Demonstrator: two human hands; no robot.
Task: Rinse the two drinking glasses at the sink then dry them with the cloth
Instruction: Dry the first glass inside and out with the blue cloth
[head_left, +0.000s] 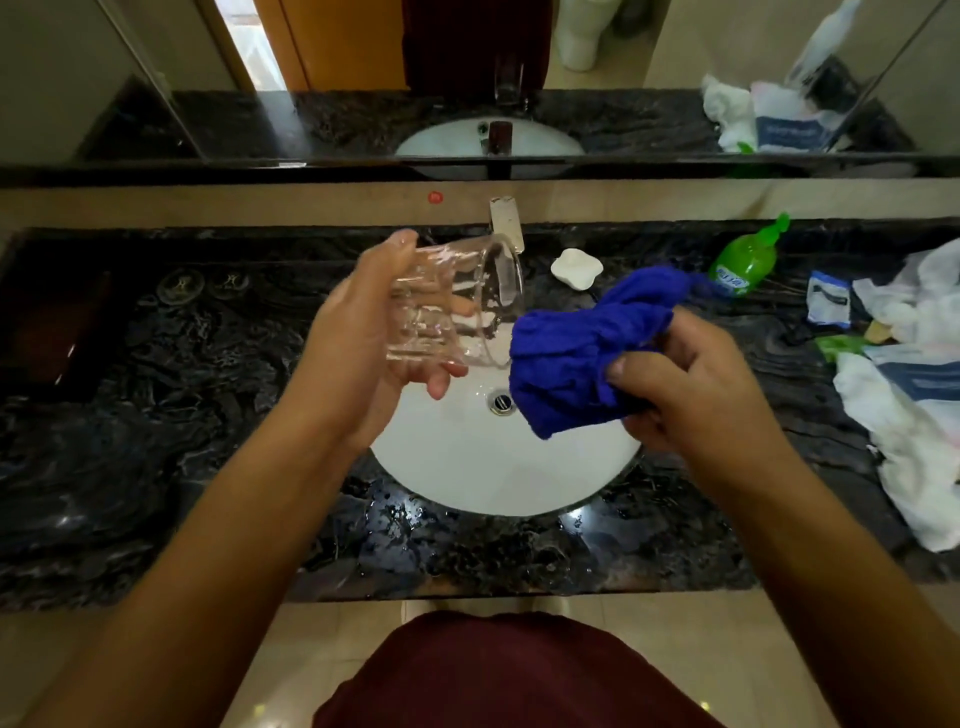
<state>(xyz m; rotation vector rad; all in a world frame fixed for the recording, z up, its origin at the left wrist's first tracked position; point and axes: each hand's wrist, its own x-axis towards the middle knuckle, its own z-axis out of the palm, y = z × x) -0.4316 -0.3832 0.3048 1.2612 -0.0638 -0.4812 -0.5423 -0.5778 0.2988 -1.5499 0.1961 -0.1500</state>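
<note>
My left hand grips a clear drinking glass on its side above the white sink, its mouth turned right toward the cloth. My right hand holds a bunched blue cloth, which sits just at the glass's rim. A second glass appears to stand on the dark counter at the left, faint against the marble. The tap rises behind the glass, and no water is seen running.
A white soap dish and a green pump bottle stand behind the sink on the right. White plastic bags and packets crowd the right end of the black marble counter. A mirror runs along the back wall.
</note>
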